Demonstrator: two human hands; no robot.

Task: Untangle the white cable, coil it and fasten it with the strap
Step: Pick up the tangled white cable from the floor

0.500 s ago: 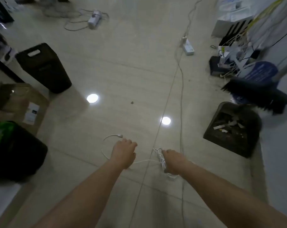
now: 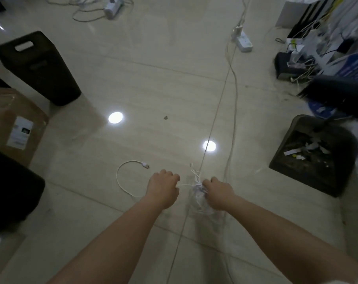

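Fingers of our left hand (image 2: 163,187) and right hand (image 2: 218,193) are curled closed, each pinching the white cable (image 2: 120,186) low in the centre of the frame. Our right hand grips the bunched, tangled part; a short length runs across to our left, then the free end loops over the floor (image 2: 153,78) to the left.
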